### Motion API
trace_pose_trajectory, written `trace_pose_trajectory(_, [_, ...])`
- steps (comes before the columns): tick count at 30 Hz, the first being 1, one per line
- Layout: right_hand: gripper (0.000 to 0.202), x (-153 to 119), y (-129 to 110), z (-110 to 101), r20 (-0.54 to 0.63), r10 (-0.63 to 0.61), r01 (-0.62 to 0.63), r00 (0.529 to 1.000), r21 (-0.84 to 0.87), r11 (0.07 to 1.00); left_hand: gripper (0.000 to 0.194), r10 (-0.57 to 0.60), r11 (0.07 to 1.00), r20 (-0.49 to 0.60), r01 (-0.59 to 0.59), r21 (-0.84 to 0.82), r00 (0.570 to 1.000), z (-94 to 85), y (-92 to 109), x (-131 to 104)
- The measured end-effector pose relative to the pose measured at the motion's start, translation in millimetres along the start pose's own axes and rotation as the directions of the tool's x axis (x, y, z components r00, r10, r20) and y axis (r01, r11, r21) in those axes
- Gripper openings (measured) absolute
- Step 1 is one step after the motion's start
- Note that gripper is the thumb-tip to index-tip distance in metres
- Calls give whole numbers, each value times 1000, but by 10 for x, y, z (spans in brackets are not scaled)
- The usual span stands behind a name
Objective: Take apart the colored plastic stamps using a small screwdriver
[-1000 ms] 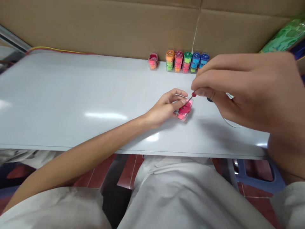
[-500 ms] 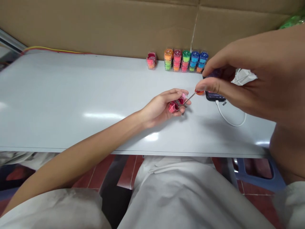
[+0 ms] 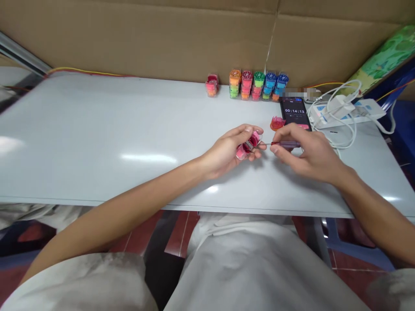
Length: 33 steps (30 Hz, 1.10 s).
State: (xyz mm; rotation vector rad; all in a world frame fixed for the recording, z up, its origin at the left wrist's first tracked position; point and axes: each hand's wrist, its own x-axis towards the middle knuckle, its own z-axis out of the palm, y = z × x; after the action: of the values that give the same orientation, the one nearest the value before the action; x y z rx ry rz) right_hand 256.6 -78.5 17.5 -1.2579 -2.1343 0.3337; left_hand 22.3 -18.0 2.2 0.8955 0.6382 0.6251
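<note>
Left hand (image 3: 222, 153) cupping pink plastic assembly (image 3: 249, 145) over bench (image 3: 155, 116) | right hand (image 3: 316, 153) pinching screwdriver (image 3: 290, 144), now lying flatter, shaft reaching assembly's 3 o'clock side | meaning: access coming side-on, tip contact remaining unclear

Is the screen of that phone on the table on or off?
On: the phone screen is lit, with white digits reading 00:14:13.

A pink-and-crimson plastic piece (image 3: 249, 145) with clear edges is held slanting, its lighter ends toward two and eight o'clock. At its three o'clock, a purple-handled screwdriver (image 3: 287, 144) lies nearly level, thin shaft pointing to nine; tip contact is unclear.
</note>
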Motion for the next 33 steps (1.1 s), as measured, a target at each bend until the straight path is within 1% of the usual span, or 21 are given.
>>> trace_pose_trajectory(1, [15,-15,-24,-6,22,-17,17,1000,-2,1000,25,11,1000,5,-11,17,1000,3,-3,-2])
trace_pose_trajectory(2, [14,-33,-52,-20,16,-29,29,999,11,1000,25,22,999,8,-22,29,1000,6,-3,-3])
trace_pose_trajectory(3, [13,-54,-80,-39,-14,-30,31,999,35,999,24,33,999,4,-33,37,999,7,0,-4])
trace_pose_trajectory(5, [13,-96,-128,-67,-126,-4,16,992,92,996,24,49,998,-10,-48,43,999,6,11,-5])
trace_pose_trajectory(7, [16,-125,-153,-63,-251,4,22,968,101,995,22,43,998,-23,-42,40,999,4,22,-8])
trace_pose_trajectory(8, [18,-130,-155,-47,-292,-10,37,956,86,996,21,31,999,-24,-30,37,999,4,27,-12])
trace_pose_trajectory(11, [22,-116,-136,17,-349,-56,75,935,44,996,16,-2,1000,-13,2,18,1000,14,39,-31])
trace_pose_trajectory(13, [21,-100,-123,42,-377,-57,76,924,36,996,16,-23,1000,-7,23,-6,1000,24,50,-46])
trace_pose_trajectory(16, [19,-96,-119,47,-403,-48,66,914,29,997,17,-37,998,-4,37,-52,999,37,71,-63])
trace_pose_trajectory(19, [19,-108,-119,44,-398,-50,62,916,18,998,18,-35,996,5,35,-77,999,43,86,-68])
trace_pose_trajectory(24, [21,-112,-105,62,-387,-44,62,921,36,997,20,-32,996,10,33,-84,999,43,91,-68])
trace_pose_trajectory(30, [21,-108,-113,70,-401,-42,64,915,41,997,18,-31,996,17,33,-88,999,35,84,-75])
trace_pose_trajectory(33, [24,-102,-130,54,-408,-45,66,912,38,997,18,-26,995,17,28,-94,1000,33,81,-76])
